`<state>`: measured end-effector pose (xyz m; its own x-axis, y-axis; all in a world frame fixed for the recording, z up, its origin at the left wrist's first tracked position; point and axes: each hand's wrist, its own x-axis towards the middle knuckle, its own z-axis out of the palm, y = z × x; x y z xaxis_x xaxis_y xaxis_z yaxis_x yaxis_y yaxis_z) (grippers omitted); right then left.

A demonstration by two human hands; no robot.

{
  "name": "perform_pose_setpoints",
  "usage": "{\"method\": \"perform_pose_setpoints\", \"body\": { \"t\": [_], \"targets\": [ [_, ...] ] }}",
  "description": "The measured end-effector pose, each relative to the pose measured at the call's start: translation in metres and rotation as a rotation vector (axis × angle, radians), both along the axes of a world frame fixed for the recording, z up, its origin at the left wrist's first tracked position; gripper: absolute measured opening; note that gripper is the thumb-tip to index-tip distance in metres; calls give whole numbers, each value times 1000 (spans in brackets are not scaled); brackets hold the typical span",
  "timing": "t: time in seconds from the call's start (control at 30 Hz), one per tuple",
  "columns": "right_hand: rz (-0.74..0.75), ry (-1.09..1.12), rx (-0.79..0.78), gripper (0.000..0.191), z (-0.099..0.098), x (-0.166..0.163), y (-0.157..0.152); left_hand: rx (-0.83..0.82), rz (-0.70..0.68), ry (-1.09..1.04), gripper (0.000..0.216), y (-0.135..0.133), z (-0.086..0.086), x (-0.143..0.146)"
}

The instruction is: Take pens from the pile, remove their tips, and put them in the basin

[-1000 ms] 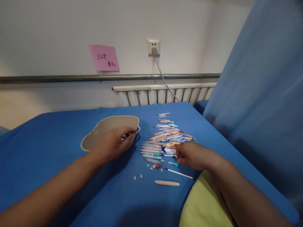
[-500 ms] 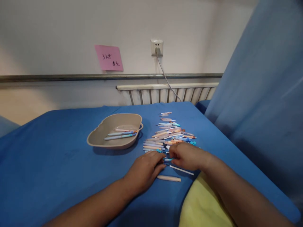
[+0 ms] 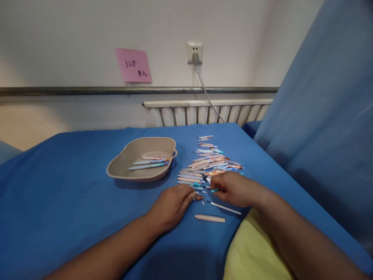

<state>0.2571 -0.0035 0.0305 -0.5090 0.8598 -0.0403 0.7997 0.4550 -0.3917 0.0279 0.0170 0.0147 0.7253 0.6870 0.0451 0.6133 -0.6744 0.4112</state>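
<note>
A heap of pastel pens and pen parts (image 3: 208,165) lies on the blue cloth (image 3: 72,194). My right hand (image 3: 233,189) rests at the heap's near edge, its fingers pinched on a small teal pen piece (image 3: 215,190). Just left of it, my left hand (image 3: 171,206) lies on the cloth with fingertips closed at a small brown cap (image 3: 199,198). A thin white refill (image 3: 223,207) and a beige pen barrel (image 3: 210,218) lie just in front of the hands. The beige tray (image 3: 122,171) at the left holds a few pens (image 3: 148,165).
A radiator (image 3: 204,112) and a rail run along the wall behind. A pink note (image 3: 133,65) and a socket with a plugged cable (image 3: 194,54) hang above. A blue curtain (image 3: 320,97) stands at the right. Yellow fabric (image 3: 253,252) lies near my right forearm.
My left hand left the tray, where it laid pens, and came back to the heap's near edge. My right hand stayed at the heap and now pinches a teal piece.
</note>
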Motion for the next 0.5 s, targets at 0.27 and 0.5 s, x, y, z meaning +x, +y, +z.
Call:
{"method": "perform_pose_setpoints", "body": {
  "t": [0.27,0.5],
  "targets": [
    [-64,-182,-71,17,-4,4,-1,87,-103,29,26,-1,-2,23],
    [-70,-257,-92,19,-1,1,-1,155,-171,113,19,2,-4,49]
  ]
}}
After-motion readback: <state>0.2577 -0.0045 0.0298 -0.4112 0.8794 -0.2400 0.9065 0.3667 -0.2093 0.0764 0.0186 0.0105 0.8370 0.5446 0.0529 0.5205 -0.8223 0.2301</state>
